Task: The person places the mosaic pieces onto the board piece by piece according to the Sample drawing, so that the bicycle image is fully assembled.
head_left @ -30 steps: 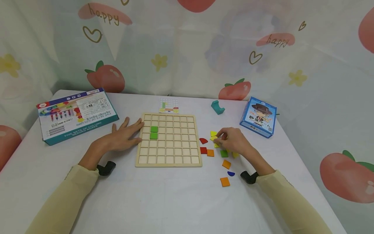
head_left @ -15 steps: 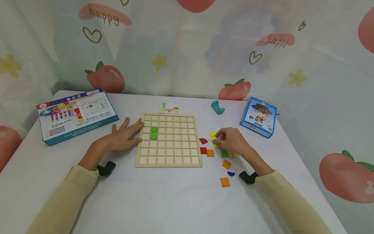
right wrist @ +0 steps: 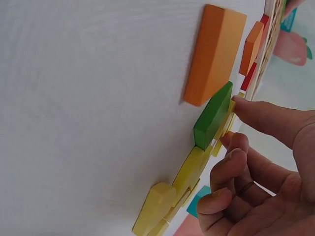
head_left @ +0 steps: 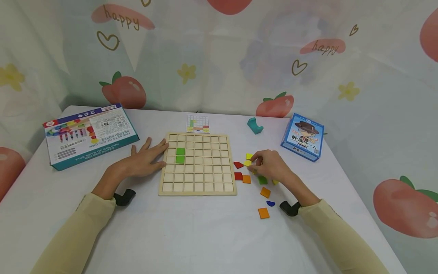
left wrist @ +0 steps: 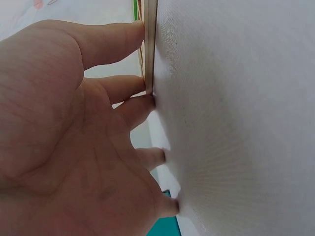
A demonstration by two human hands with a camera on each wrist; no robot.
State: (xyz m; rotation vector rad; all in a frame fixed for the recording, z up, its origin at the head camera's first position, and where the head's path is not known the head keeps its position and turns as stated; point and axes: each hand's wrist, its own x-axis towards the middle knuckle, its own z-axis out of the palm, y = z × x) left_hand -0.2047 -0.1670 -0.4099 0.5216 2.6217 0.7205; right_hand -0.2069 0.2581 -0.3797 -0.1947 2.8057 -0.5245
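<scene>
My left hand (head_left: 143, 160) lies with fingers spread at the left edge of a wooden grid board (head_left: 198, 193). In the left wrist view its thumb and fingertips meet the board's side and the cloth. Two green square tiles (head_left: 180, 155) sit in neighbouring cells of the board. To the right of the board, my right hand (head_left: 272, 163) pinches a yellow tile (head_left: 247, 163) between thumb and forefinger, low over the table among other yellow tiles (right wrist: 192, 169). Close to the thumb, in the right wrist view, is a loose green tile (right wrist: 214, 118).
Red (head_left: 238, 176) and orange tiles (head_left: 246, 179) lie along the board's right side. A blue half-round tile (head_left: 270, 203) is nearer the front. Behind the board lies a pattern card (head_left: 197, 124). Boxes stand left (head_left: 92, 137) and right (head_left: 302, 137), with a teal block (head_left: 254, 126) at the back.
The yellow tile at my right fingertips has shifted slightly left, and the right hand has moved a little with it. My left hand stays at the board's edge.
</scene>
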